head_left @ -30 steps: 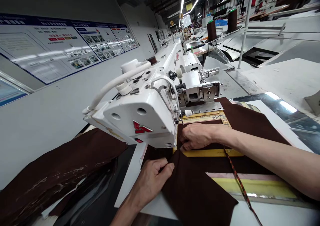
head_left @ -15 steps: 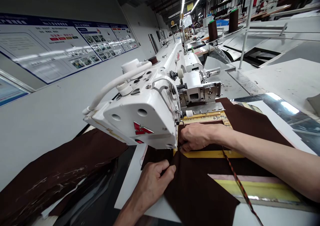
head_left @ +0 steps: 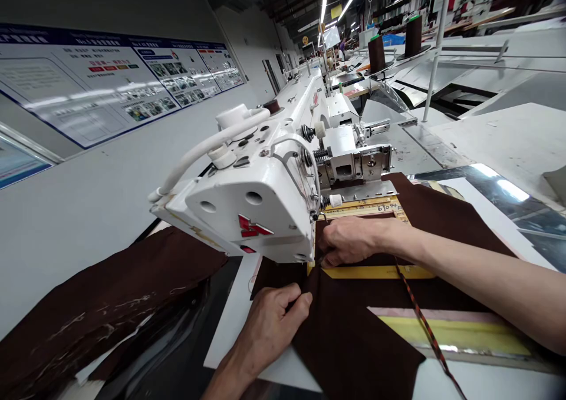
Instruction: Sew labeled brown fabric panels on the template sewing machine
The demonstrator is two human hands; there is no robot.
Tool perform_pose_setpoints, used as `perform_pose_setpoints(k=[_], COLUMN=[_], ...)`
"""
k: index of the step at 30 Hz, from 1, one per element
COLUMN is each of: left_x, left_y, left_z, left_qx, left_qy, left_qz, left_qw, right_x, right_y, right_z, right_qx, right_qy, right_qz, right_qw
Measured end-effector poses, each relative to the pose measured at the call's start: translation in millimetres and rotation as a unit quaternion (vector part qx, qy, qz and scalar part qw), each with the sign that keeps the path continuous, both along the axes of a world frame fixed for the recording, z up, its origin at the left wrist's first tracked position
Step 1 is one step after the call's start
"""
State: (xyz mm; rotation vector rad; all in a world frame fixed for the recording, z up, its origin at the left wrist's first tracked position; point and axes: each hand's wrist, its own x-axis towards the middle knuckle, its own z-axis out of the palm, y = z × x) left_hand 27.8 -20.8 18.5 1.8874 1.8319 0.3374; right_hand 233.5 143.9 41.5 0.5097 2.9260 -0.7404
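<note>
Dark brown fabric [head_left: 354, 335] lies under and in front of the white sewing machine head [head_left: 247, 200]. My left hand [head_left: 276, 320] is closed on the fabric's left edge, thumb and fingers pinching it. Beside the needle area, my right hand [head_left: 347, 241] is curled with its fingertips down at the machine head's right side; what they grip, if anything, is hidden. Around that hand runs a yellow template frame [head_left: 380, 272] with handwriting on its far side. A red and black cord [head_left: 424, 320] hangs below my right forearm.
More brown fabric [head_left: 110, 294] is heaped at the left. A metal clamp unit [head_left: 354, 164] stands behind the frame. Brown thread cones [head_left: 376, 54] and a pole [head_left: 435, 52] rise farther back. A striped yellow template strip [head_left: 460, 332] lies at the right.
My right hand has shifted very slightly to the right. My left hand keeps nearly the same place on the fabric.
</note>
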Motion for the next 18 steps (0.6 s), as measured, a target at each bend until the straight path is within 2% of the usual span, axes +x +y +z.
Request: perform_pose_setpoints(k=[2,8,18], left_x=[0.5,1.6,2.3], left_y=[-1.6,-4.8,1.3], left_z=[-1.6,-1.4,5.9], left_qx=[0.014,0.033,-0.01], left_qy=[0.012,0.042,-0.016], left_qz=[-0.012,-0.041,0.021], left_qw=[1.0,0.998,1.0], right_x=[2.0,4.1,4.0], right_y=[3.6,5.6,4.9], right_z=[-0.8,-4.3,-0.3], right_qx=[-0.032,-0.044,-0.062], right_qy=[-0.001,0.006,0.007], right_qz=[-0.009,-0.016,-0.001], right_qw=[0.999,0.999,0.998])
